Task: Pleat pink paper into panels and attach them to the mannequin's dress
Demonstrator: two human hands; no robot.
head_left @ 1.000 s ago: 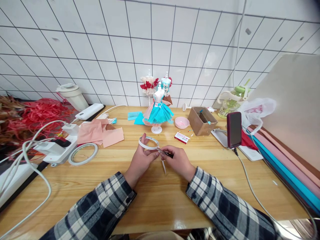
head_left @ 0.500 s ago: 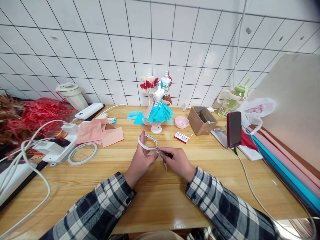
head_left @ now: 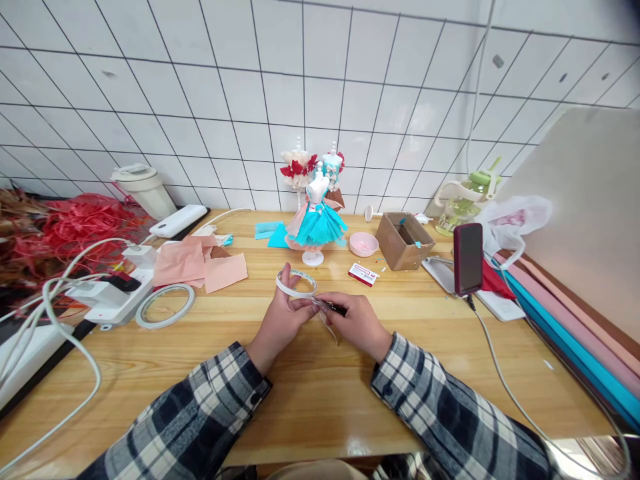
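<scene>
My left hand is closed on a roll of white tape, with fingers reaching through the ring. In my right hand is a slim dark-handled tool; its metallic tip meets the tape near my left fingertips, and its exact kind is hard to make out. A thin strip of tape hangs curled below, between the two hands. Behind them, a small white dress form on a round stand wears a turquoise skirt.
A second tape roll lies at left beside peach fabric and a power strip. Farther back are a pink bowl, a small red-and-white box and a cardboard box. A phone stands upright at right, its cable trailing forward.
The hanging end of the tape strip has shifted slightly to the right and now shows more clearly. Both hands stay almost in place, with the roll tilted a little differently.
</scene>
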